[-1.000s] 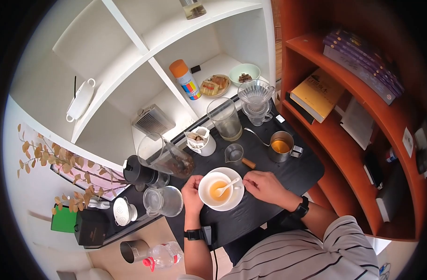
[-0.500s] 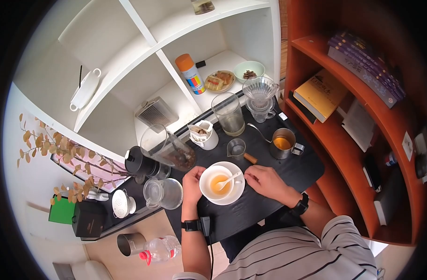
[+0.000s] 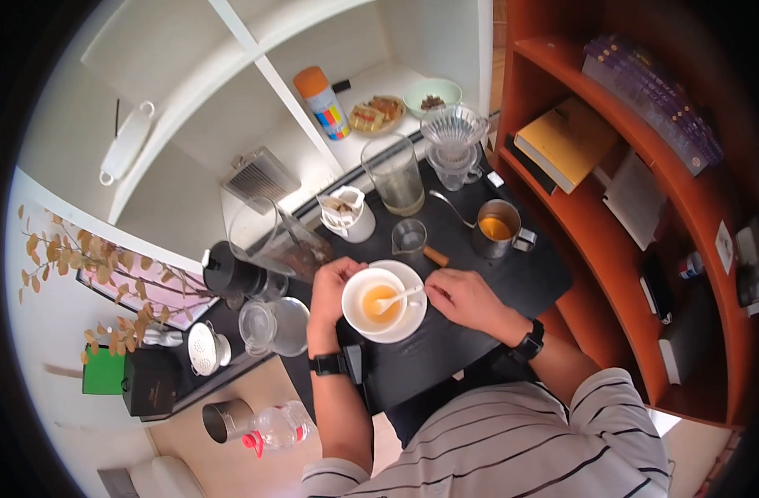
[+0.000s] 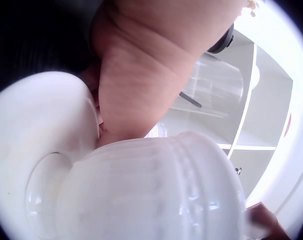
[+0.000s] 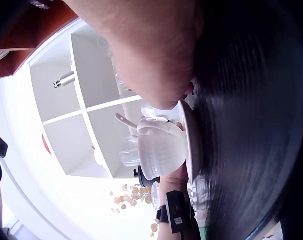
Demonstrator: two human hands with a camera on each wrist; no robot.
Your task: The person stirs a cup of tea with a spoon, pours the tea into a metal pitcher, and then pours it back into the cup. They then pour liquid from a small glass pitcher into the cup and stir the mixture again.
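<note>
A white cup (image 3: pixel 359 297) of amber liquid stands on a white saucer (image 3: pixel 394 334), a white spoon (image 3: pixel 396 299) leaning inside it. At the saucer's left rim, my left hand (image 3: pixel 333 290) grips the edge, its fingertips partly hidden behind the cup. My right hand (image 3: pixel 467 300) pinches the right rim with curled fingers, beside the cup's handle. In the right wrist view, the saucer (image 5: pixel 192 145) sits close over the black tabletop, the cup (image 5: pixel 161 150) upright on it. The left wrist view shows the cup's ribbed side (image 4: pixel 151 185) near the left palm.
Behind the cup are a small glass pitcher (image 3: pixel 408 236) with a wooden handle, a metal mug (image 3: pixel 496 229) of amber liquid and a glass dripper (image 3: pixel 454 133). Tall glass vessels (image 3: pixel 394 174), a white mug (image 3: pixel 351 222) and a glass jug (image 3: pixel 290 326) stand behind and left.
The head view has shifted, so everything sits higher in the picture. The left hand has slid a little forward along the saucer's rim; the right hand stays at its side.
</note>
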